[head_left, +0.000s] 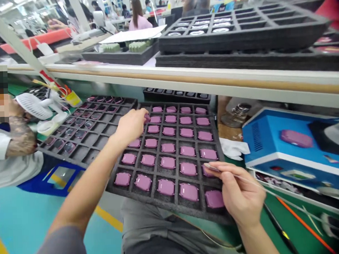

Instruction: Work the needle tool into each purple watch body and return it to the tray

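My left hand [132, 124] reaches over the far left part of a black foam tray [158, 209]. Its fingers are closed on a small purple watch case [147, 118], partly hidden by them. Similar purple watch cases [167, 163] lie in most of the tray's compartments. My right hand [241, 191] is at the tray's near right corner, closed on a thin grey pen-like tool [214, 167]. The tool's tip is above a watch case in the right column, and a thin pale line runs from the hand toward the lower right.
A second foam tray [100, 129] with dark-faced pieces adjoins on the left, near a white fan [32, 106] and a co-worker's arm [21, 137]. At right stands a blue machine [281, 138] carrying a purple piece. A shelf edge [184, 82] crosses above, bearing stacked trays [238, 35].
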Demonstrator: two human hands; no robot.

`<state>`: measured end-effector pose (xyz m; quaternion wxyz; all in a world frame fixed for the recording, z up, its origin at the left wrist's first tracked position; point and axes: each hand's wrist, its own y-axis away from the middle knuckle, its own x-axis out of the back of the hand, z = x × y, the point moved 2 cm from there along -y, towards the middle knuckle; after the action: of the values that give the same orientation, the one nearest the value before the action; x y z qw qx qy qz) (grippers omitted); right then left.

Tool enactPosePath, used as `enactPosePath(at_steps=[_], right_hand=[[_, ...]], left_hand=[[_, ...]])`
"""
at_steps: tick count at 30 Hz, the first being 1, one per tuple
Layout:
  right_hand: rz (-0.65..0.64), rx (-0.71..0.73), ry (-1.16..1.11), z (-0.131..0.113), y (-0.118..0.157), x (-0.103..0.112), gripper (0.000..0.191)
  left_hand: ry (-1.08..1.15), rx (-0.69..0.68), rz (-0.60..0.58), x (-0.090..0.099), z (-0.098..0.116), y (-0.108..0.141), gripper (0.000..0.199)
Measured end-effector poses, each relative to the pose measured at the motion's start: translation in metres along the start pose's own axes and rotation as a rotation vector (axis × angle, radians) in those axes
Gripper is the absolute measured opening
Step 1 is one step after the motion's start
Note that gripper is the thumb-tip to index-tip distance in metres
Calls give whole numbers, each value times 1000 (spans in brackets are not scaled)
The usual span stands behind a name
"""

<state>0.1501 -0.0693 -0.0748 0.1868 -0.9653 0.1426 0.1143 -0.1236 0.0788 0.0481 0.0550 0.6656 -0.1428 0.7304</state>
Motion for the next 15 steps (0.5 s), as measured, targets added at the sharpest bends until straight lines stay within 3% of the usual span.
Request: enactPosePath(at_steps=[3,6,9,12,15], right_hand=[[12,-6,25,0,1,-1,11],[54,-21,31,1,-1,-1,13],[99,-36,15,2,-2,1,15],[110,-50,9,2,-3,2,16],[100,-45,10,2,-2,3,16]], left_hand=[[27,-32,-134,-11,-39,-53,34],[91,-52,-192,-31,-55,-77,36],[143,-19,-133,-36,-76,-82,44],[138,113,7,-23,-115,-76,45],[118,265,91,-9,-156,-67,32]])
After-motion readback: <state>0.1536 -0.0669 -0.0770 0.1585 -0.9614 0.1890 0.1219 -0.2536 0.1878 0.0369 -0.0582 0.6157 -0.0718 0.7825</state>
